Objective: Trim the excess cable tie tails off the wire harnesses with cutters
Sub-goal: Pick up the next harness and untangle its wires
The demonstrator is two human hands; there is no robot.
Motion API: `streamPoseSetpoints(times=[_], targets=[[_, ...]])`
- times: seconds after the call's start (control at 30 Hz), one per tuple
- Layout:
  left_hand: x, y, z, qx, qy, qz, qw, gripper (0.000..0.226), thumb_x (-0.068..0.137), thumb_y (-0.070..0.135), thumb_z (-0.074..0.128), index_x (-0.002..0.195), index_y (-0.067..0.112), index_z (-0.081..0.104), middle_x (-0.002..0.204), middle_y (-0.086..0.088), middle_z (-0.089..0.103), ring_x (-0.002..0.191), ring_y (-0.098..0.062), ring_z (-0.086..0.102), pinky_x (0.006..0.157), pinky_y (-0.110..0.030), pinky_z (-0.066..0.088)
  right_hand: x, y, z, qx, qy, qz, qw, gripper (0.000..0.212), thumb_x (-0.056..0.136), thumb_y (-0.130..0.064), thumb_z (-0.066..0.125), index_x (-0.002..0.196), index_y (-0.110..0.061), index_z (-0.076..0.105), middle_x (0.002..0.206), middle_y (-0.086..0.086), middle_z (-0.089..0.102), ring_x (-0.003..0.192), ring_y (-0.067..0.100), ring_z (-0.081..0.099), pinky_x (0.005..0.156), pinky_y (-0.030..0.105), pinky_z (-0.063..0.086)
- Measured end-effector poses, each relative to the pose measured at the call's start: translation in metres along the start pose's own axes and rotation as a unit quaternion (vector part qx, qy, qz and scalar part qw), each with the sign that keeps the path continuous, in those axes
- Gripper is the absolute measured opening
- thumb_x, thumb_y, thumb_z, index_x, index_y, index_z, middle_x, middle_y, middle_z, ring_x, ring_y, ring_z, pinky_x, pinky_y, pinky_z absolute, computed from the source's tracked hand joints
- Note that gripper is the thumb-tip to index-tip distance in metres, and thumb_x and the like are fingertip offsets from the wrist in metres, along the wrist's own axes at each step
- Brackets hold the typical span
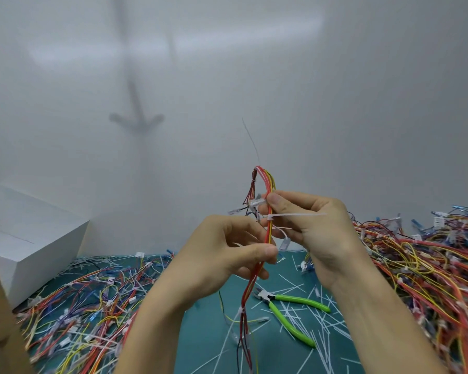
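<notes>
I hold one wire harness (262,182) of red, orange and yellow wires upright in front of me. My right hand (314,228) grips its upper part between thumb and fingers. My left hand (227,252) pinches the bundle lower down. A white cable tie tail (300,215) sticks out to the right across my right hand, and a second tail (250,139) points up from the top. The green-handled cutters (287,306) lie on the teal mat (208,344) below my hands, untouched.
A heap of harnesses (427,268) fills the right side and another heap (87,300) the left. Cut white tie tails (322,325) litter the mat. A white box (30,238) stands at the left, a brown edge (0,319) in the near-left corner. A white wall is behind.
</notes>
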State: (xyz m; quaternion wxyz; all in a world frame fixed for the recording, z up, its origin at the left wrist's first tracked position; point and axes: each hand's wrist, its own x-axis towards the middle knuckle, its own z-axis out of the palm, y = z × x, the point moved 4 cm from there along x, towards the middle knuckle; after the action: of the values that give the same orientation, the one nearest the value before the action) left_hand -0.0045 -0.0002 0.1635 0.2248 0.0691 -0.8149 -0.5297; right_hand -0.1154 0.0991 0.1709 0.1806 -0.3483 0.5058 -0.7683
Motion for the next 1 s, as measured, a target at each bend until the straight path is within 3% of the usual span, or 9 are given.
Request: streamPoseSetpoints(times=[0.13, 0.3, 0.6, 0.83, 1.0], targets=[[0.001, 0.002, 0.001, 0.002, 0.015, 0.019, 1.000, 0.004, 0.084, 0.011, 0.075, 0.086, 0.014, 0.076, 0.086, -0.007, 0.076, 0.069, -0.028, 0.075, 0.061, -0.027, 0.058, 0.001, 0.000, 0.001, 0.016, 0.007, -0.002, 1.000, 0.008, 0.084, -0.013, 0.072, 0.083, -0.008, 0.078, 0.078, 0.009, 0.076, 0.060, 0.015, 0.068, 0.055, 0.022, 0.056], [0.001, 0.005, 0.004, -0.015, 0.044, 0.043, 0.998, 0.007, 0.083, 0.008, 0.075, 0.091, 0.007, 0.074, 0.086, -0.013, 0.073, 0.066, -0.027, 0.074, 0.058, -0.025, 0.057, 0.001, 0.000, 0.001, 0.032, 0.011, -0.004, 0.999, 0.011, 0.084, -0.015, 0.072, 0.077, -0.011, 0.079, 0.081, 0.010, 0.075, 0.067, 0.018, 0.068, 0.059, 0.025, 0.057], [0.002, 0.010, 0.000, -0.056, 0.112, 0.087, 0.988, 0.005, 0.085, 0.004, 0.071, 0.088, 0.007, 0.074, 0.083, -0.013, 0.073, 0.062, -0.025, 0.073, 0.055, -0.024, 0.057, 0.000, -0.002, 0.005, 0.060, -0.040, -0.004, 0.997, 0.016, 0.090, -0.016, 0.066, 0.089, -0.008, 0.079, 0.088, 0.012, 0.077, 0.076, 0.018, 0.074, 0.065, 0.021, 0.057], [0.001, 0.007, -0.011, -0.083, 0.190, 0.099, 0.973, 0.008, 0.085, 0.008, 0.072, 0.092, 0.008, 0.075, 0.081, -0.011, 0.075, 0.062, -0.023, 0.073, 0.064, -0.037, 0.062, -0.002, -0.004, 0.004, -0.025, -0.078, 0.005, 0.997, 0.021, 0.098, -0.017, 0.057, 0.096, -0.012, 0.077, 0.093, 0.010, 0.077, 0.086, 0.023, 0.075, 0.077, 0.028, 0.061], [0.000, 0.006, -0.016, -0.090, 0.225, 0.101, 0.965, 0.006, 0.083, 0.008, 0.073, 0.087, 0.011, 0.076, 0.079, -0.011, 0.076, 0.062, -0.020, 0.072, 0.057, -0.029, 0.059, -0.005, -0.004, 0.008, -0.079, -0.113, 0.030, 0.990, 0.017, 0.097, -0.016, 0.060, 0.098, -0.006, 0.074, 0.090, 0.011, 0.077, 0.082, 0.026, 0.075, 0.072, 0.028, 0.062]])
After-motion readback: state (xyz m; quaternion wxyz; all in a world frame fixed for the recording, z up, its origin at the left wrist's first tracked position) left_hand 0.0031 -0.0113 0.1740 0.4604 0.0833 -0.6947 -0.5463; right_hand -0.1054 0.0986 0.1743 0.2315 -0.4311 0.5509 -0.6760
